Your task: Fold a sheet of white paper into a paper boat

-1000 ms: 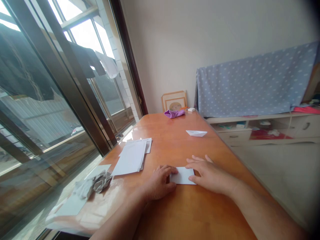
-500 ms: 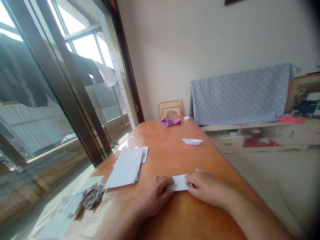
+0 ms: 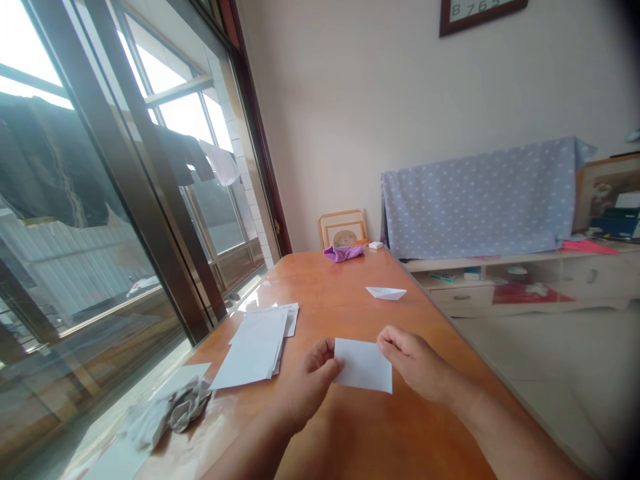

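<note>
A white rectangular sheet of paper is held up, tilted, above the front part of the wooden table. My left hand pinches its left edge between thumb and fingers. At the upper right corner my right hand grips it, fingers curled in. Whether the sheet is folded in layers I cannot tell. Beyond the hands, a folded white paper boat lies on the table near its right edge.
A stack of white paper lies left of my hands on the table. Grey gloves rest on another sheet at the near left. A purple cloth and a small white box are at the far end. Glass doors flank the left side.
Both hands have lifted the paper off the table and tilted it up, so more of its face shows. My right hand has closed on its upper corner. The view has tipped slightly upward.
</note>
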A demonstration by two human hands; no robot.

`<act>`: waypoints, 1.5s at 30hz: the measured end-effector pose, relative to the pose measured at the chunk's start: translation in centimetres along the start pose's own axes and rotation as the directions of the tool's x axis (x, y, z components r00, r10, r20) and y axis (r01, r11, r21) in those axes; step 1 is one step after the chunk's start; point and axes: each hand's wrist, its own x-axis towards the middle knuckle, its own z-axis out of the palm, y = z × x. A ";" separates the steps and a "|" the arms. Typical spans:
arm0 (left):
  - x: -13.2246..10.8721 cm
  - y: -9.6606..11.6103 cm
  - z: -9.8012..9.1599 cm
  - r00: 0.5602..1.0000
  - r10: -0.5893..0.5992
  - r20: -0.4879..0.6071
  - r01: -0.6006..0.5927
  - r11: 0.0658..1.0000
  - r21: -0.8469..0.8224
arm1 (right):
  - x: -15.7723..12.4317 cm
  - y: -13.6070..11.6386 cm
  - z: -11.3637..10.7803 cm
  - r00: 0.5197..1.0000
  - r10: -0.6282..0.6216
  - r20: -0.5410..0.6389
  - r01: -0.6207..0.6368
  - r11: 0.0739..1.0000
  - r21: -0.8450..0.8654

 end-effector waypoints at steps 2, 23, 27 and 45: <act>0.5 0.3 0.5 0.998 -0.032 -0.054 0.029 0.998 -0.051 | 0.1 0.0 -0.1 1.000 0.026 -0.001 -0.026 0.999 0.046; 1.7 -2.7 2.2 0.983 -0.159 -0.089 0.126 0.945 -0.302 | -0.1 -0.2 1.1 0.986 0.129 0.109 -0.140 0.985 0.098; 1.8 -3.3 2.2 0.982 -0.175 -0.075 0.146 0.945 -0.293 | -0.2 -0.4 1.3 0.980 0.135 0.149 -0.148 0.986 0.079; 1.6 -3.0 1.9 0.977 -0.164 -0.135 0.116 0.945 -0.306 | -0.4 -0.3 0.7 0.973 0.146 0.181 -0.169 0.978 0.121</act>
